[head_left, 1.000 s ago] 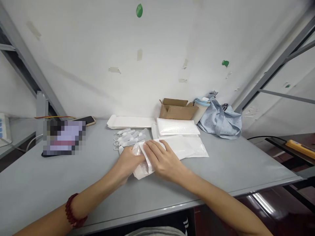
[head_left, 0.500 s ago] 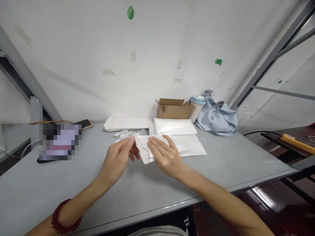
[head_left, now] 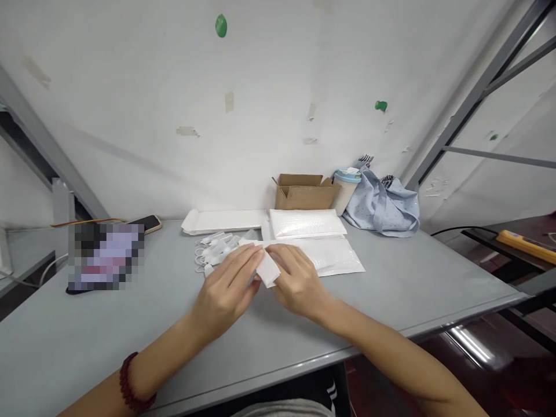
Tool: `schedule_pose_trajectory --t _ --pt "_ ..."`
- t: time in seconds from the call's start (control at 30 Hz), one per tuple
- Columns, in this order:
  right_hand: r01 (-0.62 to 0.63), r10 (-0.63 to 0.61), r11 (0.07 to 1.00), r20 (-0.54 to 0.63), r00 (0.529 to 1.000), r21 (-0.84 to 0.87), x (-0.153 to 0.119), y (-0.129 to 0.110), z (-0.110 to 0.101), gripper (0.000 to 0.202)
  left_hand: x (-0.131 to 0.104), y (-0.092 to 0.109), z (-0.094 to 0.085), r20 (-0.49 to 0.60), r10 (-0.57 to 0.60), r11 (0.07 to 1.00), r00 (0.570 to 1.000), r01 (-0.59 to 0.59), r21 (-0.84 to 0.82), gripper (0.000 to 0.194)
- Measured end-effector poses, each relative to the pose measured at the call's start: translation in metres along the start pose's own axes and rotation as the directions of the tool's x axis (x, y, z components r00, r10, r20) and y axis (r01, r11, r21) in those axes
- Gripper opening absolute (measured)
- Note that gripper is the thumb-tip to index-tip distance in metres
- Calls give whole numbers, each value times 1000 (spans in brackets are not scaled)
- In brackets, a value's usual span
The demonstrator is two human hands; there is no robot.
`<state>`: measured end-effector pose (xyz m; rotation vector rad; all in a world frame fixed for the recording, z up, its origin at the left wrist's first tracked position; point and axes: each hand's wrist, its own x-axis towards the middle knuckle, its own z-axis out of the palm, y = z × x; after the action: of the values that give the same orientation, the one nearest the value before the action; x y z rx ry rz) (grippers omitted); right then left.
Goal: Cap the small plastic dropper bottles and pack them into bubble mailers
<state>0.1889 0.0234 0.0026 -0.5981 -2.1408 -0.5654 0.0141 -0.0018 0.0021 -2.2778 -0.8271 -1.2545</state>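
Observation:
Between my two hands is a white padded envelope (head_left: 268,268), its near end folded over. My left hand (head_left: 230,285) grips its left side with fingers bent over the top and the thumb beneath. Around its right side my right hand (head_left: 297,279) is closed. Just behind lie more white padded envelopes, one puffy (head_left: 306,223) and one flatter (head_left: 343,256). Several small clear plastic pieces with white loops (head_left: 217,248) lie behind my left hand. A long white envelope (head_left: 226,220) rests along the wall.
An open cardboard box (head_left: 304,196), a cup with a blue lid (head_left: 346,188) and a light blue cloth bag (head_left: 382,205) stand by the wall. At the left are a blurred phone screen (head_left: 108,255) and another phone (head_left: 150,223) on the grey table (head_left: 417,289).
My left hand has moved right and closed on the envelope. My right hand has gone from lying flat on it to gripping it. The envelope's end is now folded, and more clear pieces show.

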Motion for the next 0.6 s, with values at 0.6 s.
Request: schedule_pose_trajectory --t 0.6 --pt "-147 111 965 -173 979 -217 14 19 -10 16 58 -4 17 467 -738 247 487 839 -484 26"
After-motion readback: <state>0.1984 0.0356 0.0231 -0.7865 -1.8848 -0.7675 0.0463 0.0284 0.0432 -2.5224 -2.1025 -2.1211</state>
